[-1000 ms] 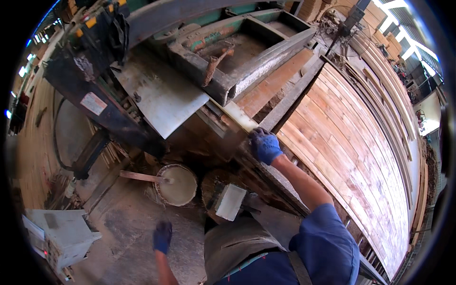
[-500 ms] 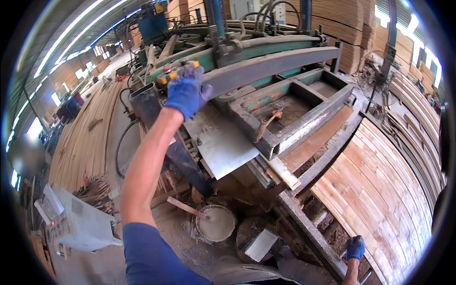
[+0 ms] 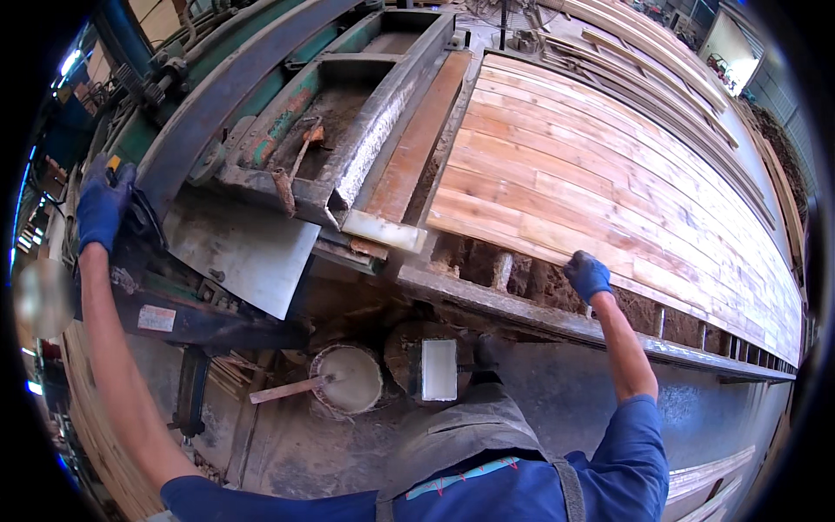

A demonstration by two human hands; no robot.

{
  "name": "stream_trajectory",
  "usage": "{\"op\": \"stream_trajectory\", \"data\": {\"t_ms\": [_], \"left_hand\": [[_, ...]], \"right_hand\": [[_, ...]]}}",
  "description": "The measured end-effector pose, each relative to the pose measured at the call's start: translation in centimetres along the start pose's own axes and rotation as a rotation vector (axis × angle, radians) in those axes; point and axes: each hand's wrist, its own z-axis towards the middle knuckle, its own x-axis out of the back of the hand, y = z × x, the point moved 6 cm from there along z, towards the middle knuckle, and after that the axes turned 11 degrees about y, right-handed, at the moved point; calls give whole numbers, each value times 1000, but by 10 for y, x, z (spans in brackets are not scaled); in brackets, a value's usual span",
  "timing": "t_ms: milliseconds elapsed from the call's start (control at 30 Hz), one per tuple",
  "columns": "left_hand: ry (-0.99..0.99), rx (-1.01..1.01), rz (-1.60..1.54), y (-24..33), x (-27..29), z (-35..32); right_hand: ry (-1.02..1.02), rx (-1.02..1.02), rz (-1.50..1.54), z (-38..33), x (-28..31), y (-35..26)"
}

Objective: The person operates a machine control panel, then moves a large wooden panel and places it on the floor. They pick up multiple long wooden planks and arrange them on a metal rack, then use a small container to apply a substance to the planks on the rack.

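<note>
left hand [image 3: 103,204] up and out in a blue glove, fingers curled over the dark control box [image 3: 130,217] on the side of the green machine [image 3: 261,130]; looks like a grip, though exactly what the palm covers can't be told. just inboard of that hand, a grey metal sheet [image 3: 243,248] sloping down off the frame. right hand [image 3: 588,275] also gloved, closed into a fist on the near edge of the glued plank panel [image 3: 626,174], right where the boards meet the steel rail [image 3: 557,317], probably bracing or steadying the panel against it. between the two hands, a single reddish board [image 3: 413,143] lying along the machine's trough, a pale block [image 3: 383,230] capping its near end. below, near the body, a white bucket [image 3: 348,378] with a stick across it, likely parked within easy reach of both hands.
</note>
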Motion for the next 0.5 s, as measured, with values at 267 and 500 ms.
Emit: {"op": "stream_trajectory", "data": {"t_ms": [267, 500], "left_hand": [[41, -202, -474, 174, 144, -180], [-989, 344, -787, 266, 198, -577]], "right_hand": [[-49, 22, 41, 10, -7, -51], [-15, 225, 180, 12, 6, -112]]}}
